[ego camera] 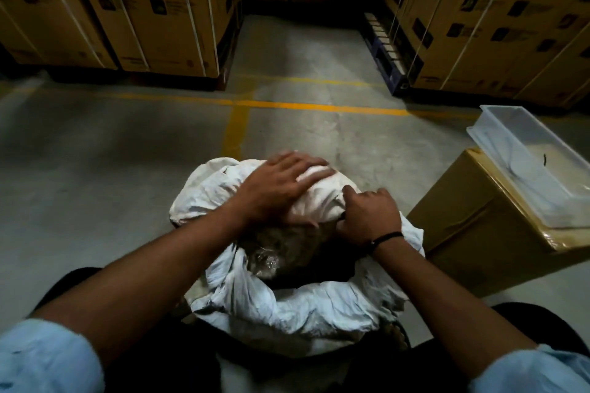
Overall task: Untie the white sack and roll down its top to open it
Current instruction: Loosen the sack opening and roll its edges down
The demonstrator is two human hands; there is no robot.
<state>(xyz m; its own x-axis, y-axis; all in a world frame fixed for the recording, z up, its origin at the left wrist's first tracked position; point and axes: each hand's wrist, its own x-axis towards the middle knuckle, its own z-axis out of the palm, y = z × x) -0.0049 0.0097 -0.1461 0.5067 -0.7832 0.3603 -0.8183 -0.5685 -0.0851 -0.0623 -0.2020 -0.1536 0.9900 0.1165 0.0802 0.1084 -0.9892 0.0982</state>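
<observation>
The white sack [281, 306] stands on the concrete floor right in front of me, its mouth open and its cloth rim bunched in thick folds around the opening. Inside it shows a dark mass with something shiny, perhaps clear plastic [281, 252]. My left hand [281, 188] lies flat with spread fingers on the far part of the rim. My right hand [367, 217] grips the rim cloth at the right side, fingers curled round a fold; a dark band sits on that wrist.
A brown cardboard box [472, 239] stands just right of the sack with a clear plastic tray [498, 150] on top. Strapped cartons [134, 9] on pallets line the back left and back right [498, 25], with an aisle between. Yellow lines [287, 104] mark the floor.
</observation>
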